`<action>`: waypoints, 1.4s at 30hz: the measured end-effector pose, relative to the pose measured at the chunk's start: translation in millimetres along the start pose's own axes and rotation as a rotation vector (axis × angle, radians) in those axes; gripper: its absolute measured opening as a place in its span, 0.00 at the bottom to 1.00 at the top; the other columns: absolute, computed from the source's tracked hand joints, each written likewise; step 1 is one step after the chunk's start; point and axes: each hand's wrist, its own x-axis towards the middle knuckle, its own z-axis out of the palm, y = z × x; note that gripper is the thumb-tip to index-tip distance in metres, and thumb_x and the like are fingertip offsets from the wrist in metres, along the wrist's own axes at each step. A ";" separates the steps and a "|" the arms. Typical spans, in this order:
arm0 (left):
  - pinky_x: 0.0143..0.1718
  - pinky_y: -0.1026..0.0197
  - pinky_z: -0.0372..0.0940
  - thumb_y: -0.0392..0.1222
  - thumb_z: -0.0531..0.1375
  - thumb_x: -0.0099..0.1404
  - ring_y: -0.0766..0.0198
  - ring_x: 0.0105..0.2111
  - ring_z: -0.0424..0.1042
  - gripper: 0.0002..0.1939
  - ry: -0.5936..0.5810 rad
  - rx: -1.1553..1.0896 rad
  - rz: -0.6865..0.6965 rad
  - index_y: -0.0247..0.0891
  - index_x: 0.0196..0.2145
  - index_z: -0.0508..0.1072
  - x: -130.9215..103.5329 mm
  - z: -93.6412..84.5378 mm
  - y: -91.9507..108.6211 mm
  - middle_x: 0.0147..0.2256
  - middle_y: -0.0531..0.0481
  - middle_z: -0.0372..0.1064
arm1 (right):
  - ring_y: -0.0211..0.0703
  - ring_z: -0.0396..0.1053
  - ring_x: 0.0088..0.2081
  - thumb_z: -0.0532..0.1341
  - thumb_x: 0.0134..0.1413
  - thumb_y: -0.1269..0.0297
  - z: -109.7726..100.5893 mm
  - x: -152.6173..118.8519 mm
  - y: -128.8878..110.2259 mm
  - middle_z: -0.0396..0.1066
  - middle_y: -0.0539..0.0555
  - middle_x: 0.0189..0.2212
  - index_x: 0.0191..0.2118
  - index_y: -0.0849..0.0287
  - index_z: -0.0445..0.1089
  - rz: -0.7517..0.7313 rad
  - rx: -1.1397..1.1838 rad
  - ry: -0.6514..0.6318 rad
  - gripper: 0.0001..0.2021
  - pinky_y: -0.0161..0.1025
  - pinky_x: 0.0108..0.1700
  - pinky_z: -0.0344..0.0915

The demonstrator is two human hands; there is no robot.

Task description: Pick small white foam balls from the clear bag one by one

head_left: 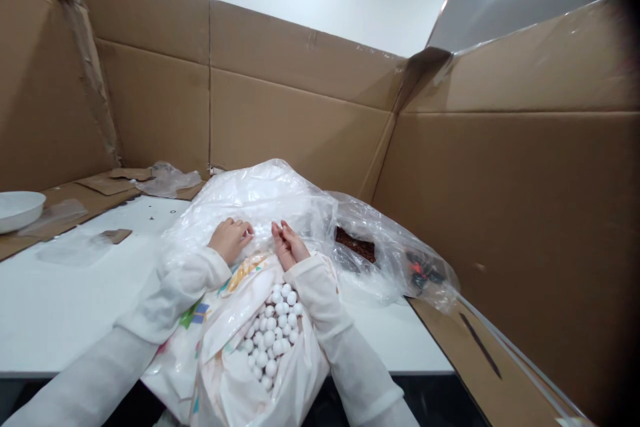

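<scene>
My left hand (pixel 231 239) is closed, its fingers curled down at the near side of a large clear plastic bag (pixel 270 180). Beside it, my right hand (pixel 290 245) is closed too, thumb and fingers drawn together. Whatever either hand holds is too small or hidden to name. Small white blurred shapes show between the two hands. Below my wrists a white printed plastic bag (pixel 220 373) lies open at the table's front edge. Many small white balls (pixel 273 337) fill its opening.
Tall cardboard walls (pixel 300 100) surround the white table (pixel 60 307). At left stand a white bowl (pixel 20 210) and crumpled clear plastic (pixel 167 179). At right, a clear bag (pixel 390 220) covers a brown textured piece (pixel 355 245) and red-and-black items (pixel 420 269). A dark thin strip (pixel 480 345) lies on cardboard.
</scene>
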 end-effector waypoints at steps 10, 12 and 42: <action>0.36 0.58 0.58 0.36 0.54 0.58 0.56 0.34 0.64 0.04 0.038 -0.105 0.050 0.36 0.33 0.66 0.2 0.2 3.1 0.29 0.48 0.67 | 0.26 0.44 0.07 0.44 0.61 0.61 0.2 -7.1 -5.7 0.50 0.40 0.09 0.27 0.62 0.62 0.152 -0.013 -0.168 0.17 0.25 0.08 0.38; 0.36 0.58 0.58 0.35 0.54 0.57 0.57 0.34 0.64 0.04 0.053 -0.112 0.059 0.37 0.33 0.66 -0.1 -0.8 4.0 0.30 0.48 0.67 | 0.26 0.43 0.07 0.42 0.61 0.59 0.9 -7.4 -6.5 0.48 0.40 0.09 0.24 0.61 0.60 0.184 -0.028 -0.168 0.19 0.26 0.09 0.36; 0.32 0.62 0.57 0.46 0.58 0.57 0.63 0.33 0.66 0.09 0.253 -0.801 0.044 0.40 0.33 0.72 -1.1 -13.1 26.3 0.31 0.52 0.70 | 0.24 0.37 0.10 0.65 0.39 0.60 9.6 -20.5 -5.2 0.45 0.37 0.10 0.28 0.60 0.62 0.050 -0.315 -0.410 0.12 0.29 0.12 0.31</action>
